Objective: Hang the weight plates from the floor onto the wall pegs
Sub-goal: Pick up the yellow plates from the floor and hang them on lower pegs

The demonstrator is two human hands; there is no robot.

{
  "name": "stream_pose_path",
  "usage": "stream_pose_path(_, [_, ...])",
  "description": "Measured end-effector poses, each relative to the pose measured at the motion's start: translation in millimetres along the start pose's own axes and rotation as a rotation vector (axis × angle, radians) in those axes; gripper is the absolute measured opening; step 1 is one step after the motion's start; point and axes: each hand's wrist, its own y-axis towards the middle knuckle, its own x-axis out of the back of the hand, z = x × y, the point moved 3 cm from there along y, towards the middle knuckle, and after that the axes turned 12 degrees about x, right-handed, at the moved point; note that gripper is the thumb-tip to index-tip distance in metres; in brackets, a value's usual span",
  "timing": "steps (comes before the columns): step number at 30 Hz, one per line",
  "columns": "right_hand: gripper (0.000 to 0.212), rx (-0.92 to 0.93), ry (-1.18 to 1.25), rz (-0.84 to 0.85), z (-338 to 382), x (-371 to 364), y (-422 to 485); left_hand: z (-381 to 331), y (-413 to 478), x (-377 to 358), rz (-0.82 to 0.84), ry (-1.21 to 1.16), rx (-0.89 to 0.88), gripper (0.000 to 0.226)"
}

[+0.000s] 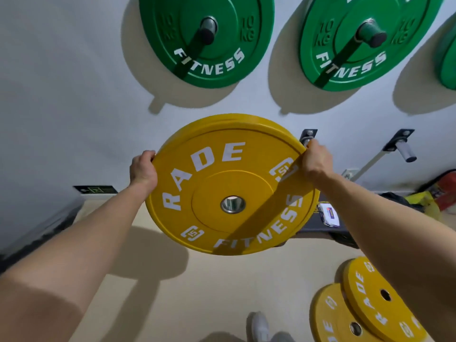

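A yellow weight plate marked RADE FITNESS is held up in front of the white wall, face toward me. My left hand grips its left rim and my right hand grips its upper right rim. Behind the right hand, a wall peg is partly hidden. A second, bare wall peg sticks out further right. Two more yellow plates lie overlapping on the floor at the lower right.
Two green 10 kg plates hang on upper pegs, and the edge of a third shows at the far right. A dark mat with a small white pack and coloured bags lie by the wall. My shoe is at the bottom.
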Motion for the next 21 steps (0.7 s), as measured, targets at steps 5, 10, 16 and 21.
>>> stream_pose_path(5, [0.035,0.004,-0.020,0.026,32,-38,76,-34,89,-16,-0.023,0.061,-0.008,0.039])
stream_pose_path(10, [0.036,0.001,0.034,0.056,49,-107,178,-55,202,-52,-0.029,0.123,0.008,0.047])
stream_pose_path(16, [0.037,-0.100,0.072,0.109,54,-186,266,-63,319,-107,0.002,0.296,-0.015,0.045])
stream_pose_path(21, [0.037,-0.188,0.062,0.131,38,-258,313,-44,396,-157,0.064,0.396,0.011,0.045])
